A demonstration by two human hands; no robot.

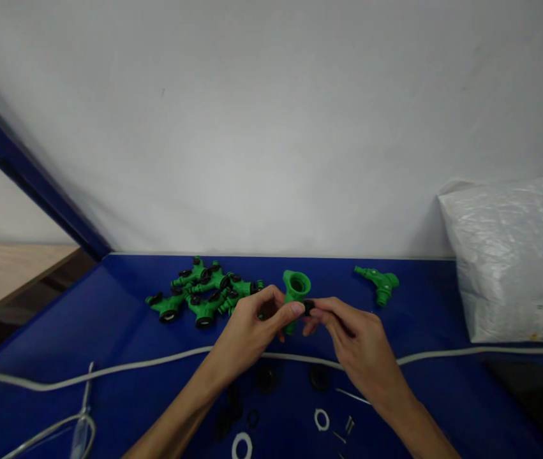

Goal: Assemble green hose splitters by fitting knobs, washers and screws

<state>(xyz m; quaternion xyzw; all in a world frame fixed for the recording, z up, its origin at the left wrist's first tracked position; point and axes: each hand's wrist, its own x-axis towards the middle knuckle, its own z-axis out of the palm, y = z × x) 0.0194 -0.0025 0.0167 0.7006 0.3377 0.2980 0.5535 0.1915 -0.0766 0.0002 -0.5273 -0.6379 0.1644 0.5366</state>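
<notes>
- Head view: left hand (pixel 256 322) pinches a green fitting (pixel 294 292), held between both hands, long axis near upright, wide end up.
- Right hand (pixel 360 328), just right of it, grips a black knob (pixel 308 307) (partly hidden) at the fitting's side; whether it is seated, I cannot tell.

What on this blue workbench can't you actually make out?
All in the head view:
- Green fitting: partly hidden by the left hand.
- Black part: mostly covered by the right hand.
- White package: print too small to read.
- Tool at lower left: cut off by the bottom edge.
</notes>
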